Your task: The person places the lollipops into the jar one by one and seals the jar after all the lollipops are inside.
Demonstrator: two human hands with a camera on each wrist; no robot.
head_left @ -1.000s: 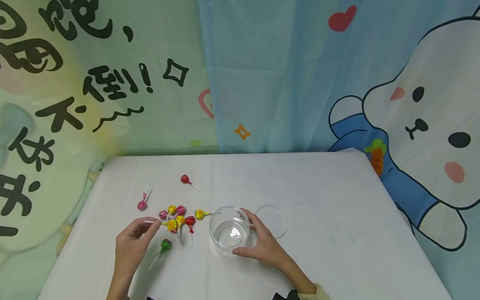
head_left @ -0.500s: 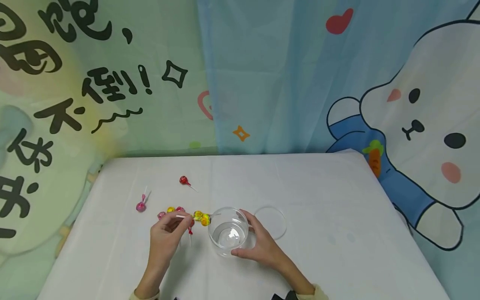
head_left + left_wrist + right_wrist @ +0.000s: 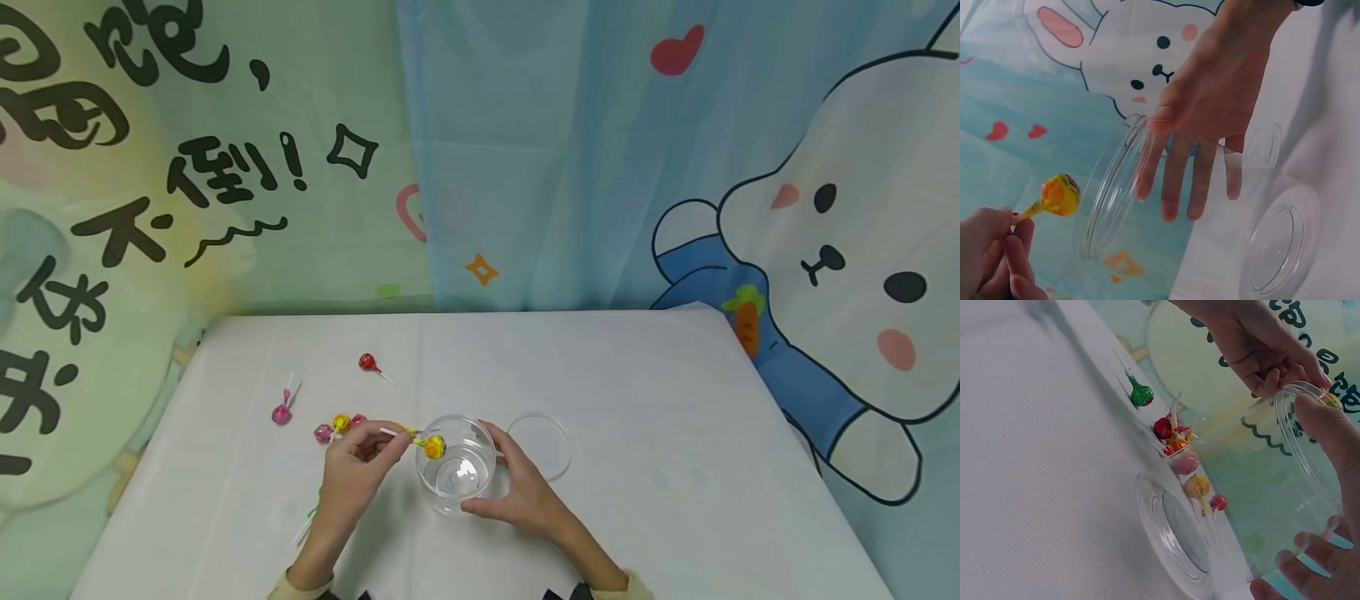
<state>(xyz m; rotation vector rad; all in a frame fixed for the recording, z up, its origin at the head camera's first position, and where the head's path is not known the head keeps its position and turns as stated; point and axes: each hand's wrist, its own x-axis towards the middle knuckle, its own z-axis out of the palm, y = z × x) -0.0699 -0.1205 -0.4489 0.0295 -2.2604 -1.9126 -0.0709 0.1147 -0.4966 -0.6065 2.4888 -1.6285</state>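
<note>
My left hand [image 3: 351,479] pinches a yellow lollipop [image 3: 434,447] by its white stick. The candy end is over the mouth of a clear round jar [image 3: 442,483], near the left part of the rim. In the left wrist view the wrapped yellow-orange lollipop [image 3: 1061,195] points toward the jar's opening. My right hand [image 3: 517,483] holds the jar from its right side, thumb at the front and fingers spread behind. Nothing shows inside the jar in the right wrist view, apart from lollipops seen through its wall.
A clear round lid [image 3: 539,447] lies right of the jar on the white table [image 3: 675,467]. Left of the jar are several lollipops, among them a pink one [image 3: 282,414], a red one [image 3: 367,362] and a green one [image 3: 1141,394], partly hidden by my left arm in the head view.
My left hand has moved right with the yellow lollipop, from the pile of lollipops to the jar's mouth. My right hand and the jar stay in place.
</note>
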